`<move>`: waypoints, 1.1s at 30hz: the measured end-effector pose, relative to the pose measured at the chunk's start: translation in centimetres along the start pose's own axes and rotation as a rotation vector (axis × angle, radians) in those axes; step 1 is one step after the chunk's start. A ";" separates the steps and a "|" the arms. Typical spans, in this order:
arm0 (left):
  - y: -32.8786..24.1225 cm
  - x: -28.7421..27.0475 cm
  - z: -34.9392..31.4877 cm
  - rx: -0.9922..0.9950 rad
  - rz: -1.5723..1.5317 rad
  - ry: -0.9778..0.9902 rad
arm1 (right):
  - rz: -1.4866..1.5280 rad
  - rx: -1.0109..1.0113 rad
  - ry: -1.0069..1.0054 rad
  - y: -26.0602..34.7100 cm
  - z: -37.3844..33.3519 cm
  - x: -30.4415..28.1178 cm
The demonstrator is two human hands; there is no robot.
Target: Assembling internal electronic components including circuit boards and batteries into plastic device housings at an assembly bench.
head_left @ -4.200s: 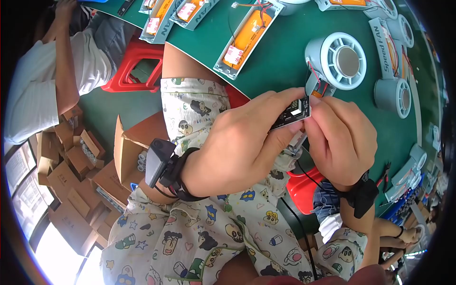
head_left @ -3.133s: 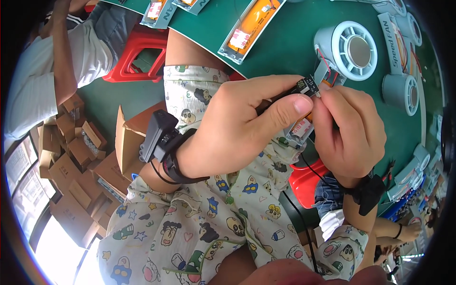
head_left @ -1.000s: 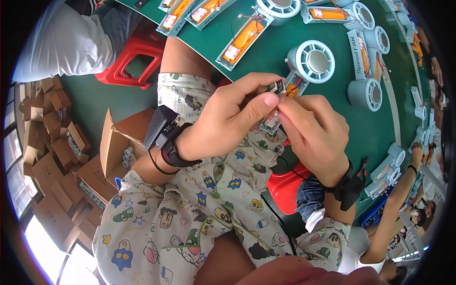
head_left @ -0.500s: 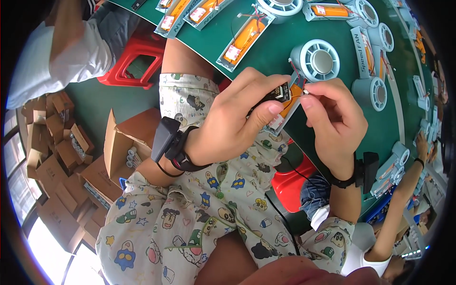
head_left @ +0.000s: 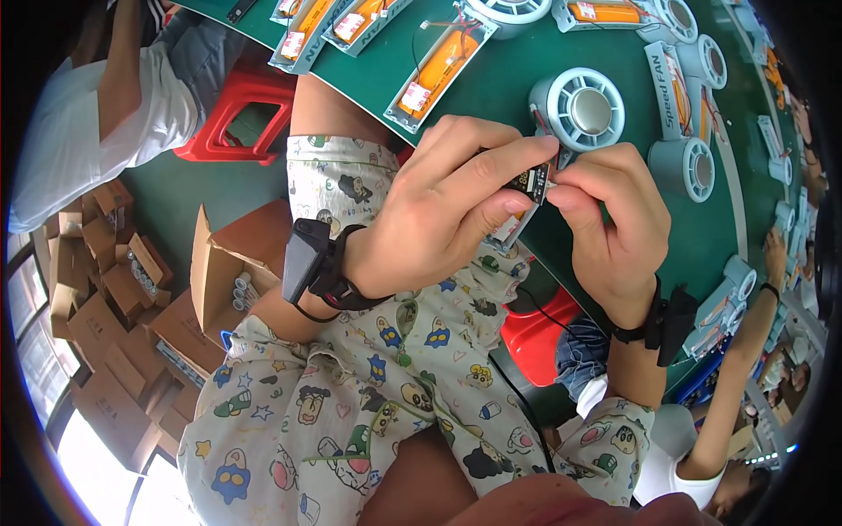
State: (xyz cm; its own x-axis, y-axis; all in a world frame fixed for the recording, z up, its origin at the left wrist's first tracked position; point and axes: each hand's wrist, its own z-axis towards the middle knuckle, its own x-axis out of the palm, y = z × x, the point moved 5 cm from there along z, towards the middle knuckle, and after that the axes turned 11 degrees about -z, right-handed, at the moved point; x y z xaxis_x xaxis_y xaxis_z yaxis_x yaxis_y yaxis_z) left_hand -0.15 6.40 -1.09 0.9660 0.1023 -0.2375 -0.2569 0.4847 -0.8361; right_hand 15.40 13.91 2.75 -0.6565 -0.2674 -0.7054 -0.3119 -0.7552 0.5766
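Orange battery [head_left: 508, 229] inside grey casing [head_left: 504, 245]

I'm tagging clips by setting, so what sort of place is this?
Likely a small-electronics assembly workshop: several fan units with exposed orange batteries lie on a green table, and cardboard boxes are piled nearby.

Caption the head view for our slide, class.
Left grip holding a small black circuit board, right grip pinching a white connector at its end, beside a green table.

The black circuit board [head_left: 532, 181] in the left hand [head_left: 438, 209] looks glossy. Just beyond the right hand [head_left: 618, 210], the fan [head_left: 570, 98] is smooth, pale plastic with a satin metal hub [head_left: 591, 111].
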 end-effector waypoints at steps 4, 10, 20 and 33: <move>0.2 0.0 0.1 0.003 -0.033 0.031 | 0.085 0.054 -0.013 -0.1 0.4 -0.2; 0.2 -0.1 0.1 -0.039 -0.034 0.037 | 0.130 0.064 0.110 0.0 0.8 -0.6; -0.4 0.4 0.2 0.040 0.183 0.032 | -0.215 -0.116 0.155 0.9 0.7 -1.4; -0.1 0.6 0.1 0.013 0.292 -0.044 | 0.274 0.258 0.157 -0.3 0.0 -0.6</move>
State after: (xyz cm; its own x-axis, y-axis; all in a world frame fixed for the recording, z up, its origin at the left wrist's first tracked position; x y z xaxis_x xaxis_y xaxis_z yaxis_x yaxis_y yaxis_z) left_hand 0.51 6.51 -1.09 0.8518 0.2762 -0.4451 -0.5238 0.4407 -0.7290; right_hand 15.89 14.30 2.97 -0.6329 -0.5407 -0.5542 -0.3154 -0.4736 0.8223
